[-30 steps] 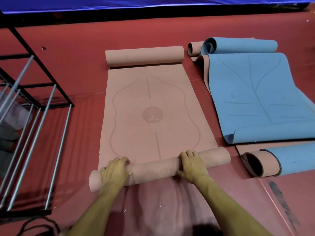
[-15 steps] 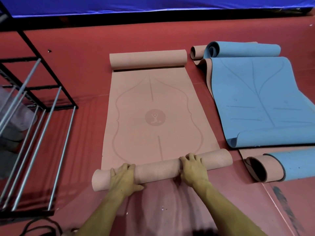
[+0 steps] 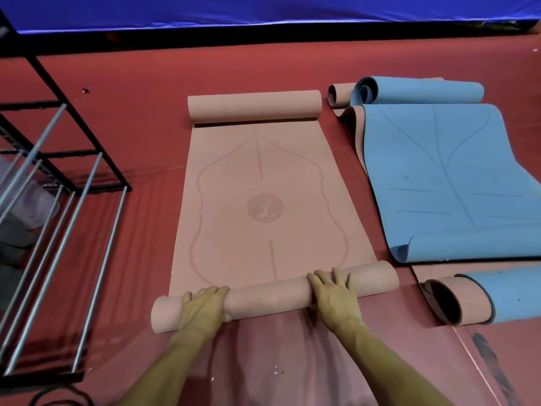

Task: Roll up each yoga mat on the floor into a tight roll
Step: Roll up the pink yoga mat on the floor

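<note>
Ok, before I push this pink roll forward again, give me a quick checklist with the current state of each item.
1. Left hand on the roll: ok, fingers draped over it.
2. Right hand on the roll: ok.
3. Roll square to the pink mat: not ok, its left end sits nearer you.
4. Path ahead clear: ok, flat mat bare.
5. Far curl: not ok, still curled toward you.
6. Roll tightness: cannot tell, ends not visible.
</note>
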